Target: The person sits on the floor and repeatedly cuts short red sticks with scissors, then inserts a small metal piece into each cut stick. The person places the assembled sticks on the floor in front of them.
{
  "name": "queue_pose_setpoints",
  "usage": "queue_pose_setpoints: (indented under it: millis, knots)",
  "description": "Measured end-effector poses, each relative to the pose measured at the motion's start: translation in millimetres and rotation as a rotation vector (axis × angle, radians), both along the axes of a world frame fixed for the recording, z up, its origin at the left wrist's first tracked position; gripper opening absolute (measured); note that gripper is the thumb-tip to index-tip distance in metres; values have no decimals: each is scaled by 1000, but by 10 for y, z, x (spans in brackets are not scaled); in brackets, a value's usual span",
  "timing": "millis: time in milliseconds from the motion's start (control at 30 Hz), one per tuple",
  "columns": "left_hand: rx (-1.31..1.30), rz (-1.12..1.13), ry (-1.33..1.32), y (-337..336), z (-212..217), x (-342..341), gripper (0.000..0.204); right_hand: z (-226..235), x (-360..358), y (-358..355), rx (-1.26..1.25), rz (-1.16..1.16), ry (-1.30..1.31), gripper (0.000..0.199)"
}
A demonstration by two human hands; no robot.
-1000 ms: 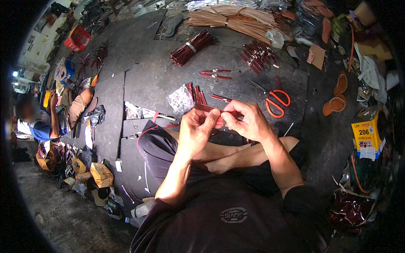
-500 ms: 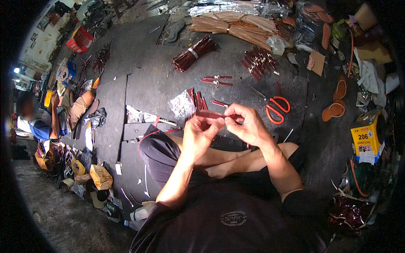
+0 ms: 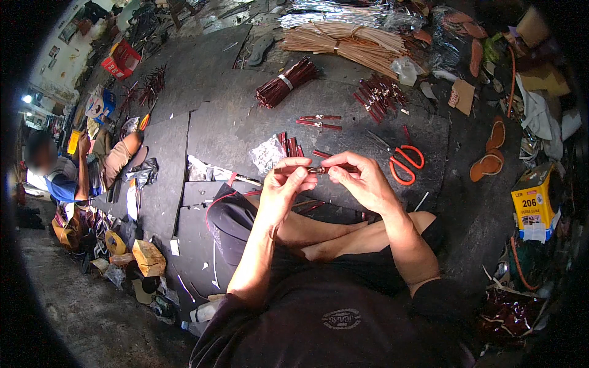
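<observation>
slim glossy strip [image 3: 317, 170] kinda dark red and silvery on my feed, orange-handled metal scissors [image 3: 392, 151], boxy yellow carton [image 3: 530, 203], flat orangey-tan sandals [image 3: 489, 165], pale-tan stick bundle [image 3: 343, 43]

1 left hand [image 3: 283, 189] and 1 right hand [image 3: 361, 181], with 1 strip [image 3: 316, 170] between them. 1 pair of scissors [image 3: 390, 150], 1 tied bundle [image 3: 286, 83], 2 buckled strips [image 3: 319, 125] side by side, at least 3 plain strips [image 3: 292, 147], 1 pile [image 3: 380, 99] too tangled to count. 2 sandals [image 3: 486, 167], 1 large yellow box [image 3: 531, 203], 1 red box [image 3: 121, 59], 1 grey sole [image 3: 261, 49], 1 co-worker [image 3: 62, 186].
</observation>
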State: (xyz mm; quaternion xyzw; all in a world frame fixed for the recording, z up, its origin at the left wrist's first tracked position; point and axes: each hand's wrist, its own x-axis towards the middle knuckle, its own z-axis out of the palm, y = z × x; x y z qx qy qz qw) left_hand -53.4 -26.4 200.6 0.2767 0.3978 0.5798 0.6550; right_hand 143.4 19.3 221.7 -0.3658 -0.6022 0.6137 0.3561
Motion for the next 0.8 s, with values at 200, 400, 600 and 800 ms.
queue_pose_setpoints:
  millis: [200,400,600,800]
  knots:
    - [85,102,267,-7,58,104,26,20,-7,-21,247,-44,-175,17]
    - [109,166,298,13,3,113,24,-100,-61,-11,15,-43,-99,17]
    - [-49,172,123,47,-15,-72,17,-42,168,158,-70,-13,-2,16]
    - [-19,76,-54,25,-190,-444,21,12,324,277,-104,3,115,20]
